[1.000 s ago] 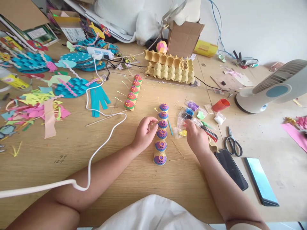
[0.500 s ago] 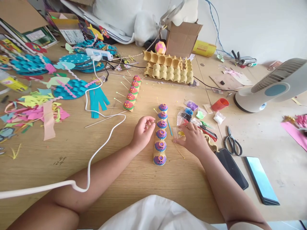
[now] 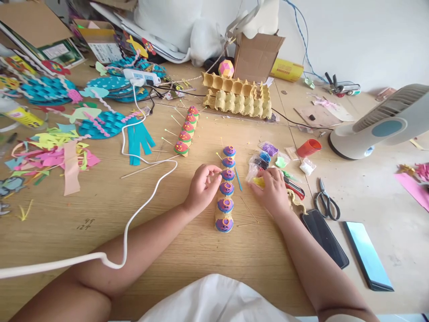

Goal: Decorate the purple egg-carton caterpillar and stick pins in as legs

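A strip of egg carton bumps made into a caterpillar (image 3: 227, 188), covered in purple and blue clay with orange rings, lies lengthwise in front of me. My left hand (image 3: 203, 185) is at its left side, thumb and fingers pinched together by the middle bumps; what is between the fingertips is hidden. Close to the far end sticks a toothpick with a yellow ball (image 3: 218, 155). My right hand (image 3: 271, 190) has its fingers closed on a small bag of yellow clay (image 3: 258, 181). Between caterpillar and right hand lies a blue stick tool (image 3: 238, 179).
A second caterpillar (image 3: 186, 132), red and green, stands farther left. Clay bags (image 3: 269, 149), a red cup (image 3: 309, 147), a utility knife (image 3: 295, 188), scissors (image 3: 323, 201) and two phones (image 3: 325, 237) lie rightward. A white cable (image 3: 147, 201) crosses the left side. Egg cartons (image 3: 239, 103) stand behind.
My right hand has drawn its fingers together on the yellow clay bag. My left hand has shifted slightly right, up against the caterpillar's side. The whole view has moved a little.
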Action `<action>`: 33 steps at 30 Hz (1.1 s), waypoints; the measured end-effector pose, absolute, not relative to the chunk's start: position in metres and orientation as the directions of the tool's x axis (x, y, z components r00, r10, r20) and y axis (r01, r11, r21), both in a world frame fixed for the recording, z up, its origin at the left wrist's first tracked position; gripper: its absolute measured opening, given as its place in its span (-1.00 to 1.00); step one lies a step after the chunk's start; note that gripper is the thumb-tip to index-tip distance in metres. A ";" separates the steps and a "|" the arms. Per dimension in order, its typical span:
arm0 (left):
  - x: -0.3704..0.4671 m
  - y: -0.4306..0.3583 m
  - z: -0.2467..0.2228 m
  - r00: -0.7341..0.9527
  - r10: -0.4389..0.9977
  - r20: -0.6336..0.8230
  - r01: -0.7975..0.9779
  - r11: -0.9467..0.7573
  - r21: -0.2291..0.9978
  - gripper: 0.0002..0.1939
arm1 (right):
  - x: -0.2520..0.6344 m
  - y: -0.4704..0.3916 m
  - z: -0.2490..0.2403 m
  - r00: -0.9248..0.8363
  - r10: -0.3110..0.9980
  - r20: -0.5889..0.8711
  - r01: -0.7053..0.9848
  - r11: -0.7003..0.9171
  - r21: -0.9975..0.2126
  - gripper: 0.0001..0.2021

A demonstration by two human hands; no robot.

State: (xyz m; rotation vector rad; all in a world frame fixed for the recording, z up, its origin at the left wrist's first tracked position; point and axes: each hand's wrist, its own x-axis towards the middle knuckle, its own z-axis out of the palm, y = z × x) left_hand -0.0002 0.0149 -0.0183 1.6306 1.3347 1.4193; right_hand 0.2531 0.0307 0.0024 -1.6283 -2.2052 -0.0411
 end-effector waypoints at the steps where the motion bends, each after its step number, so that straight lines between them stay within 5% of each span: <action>1: 0.000 0.014 -0.017 -0.044 0.914 0.403 0.335 -0.367 0.868 -0.89 | 0.251 0.029 0.002 -0.245 0.899 0.362 0.908 0.344 -0.241 -0.77; 9: 0.000 0.005 -0.001 0.225 0.778 0.586 0.380 -0.624 0.682 -0.91 | 0.228 0.006 0.005 -0.464 0.782 0.418 0.666 0.618 -0.417 -0.78; 27: 0.002 0.004 -0.001 0.265 0.851 0.453 0.049 -0.481 0.875 -0.93 | 0.230 -0.003 -0.001 -0.470 0.721 0.509 0.660 0.670 -0.340 -0.61; 33: 0.002 0.006 -0.002 0.247 0.845 0.474 0.108 -0.510 0.853 -0.90 | 0.233 0.001 -0.001 -0.503 0.701 0.506 0.641 0.695 -0.326 -0.55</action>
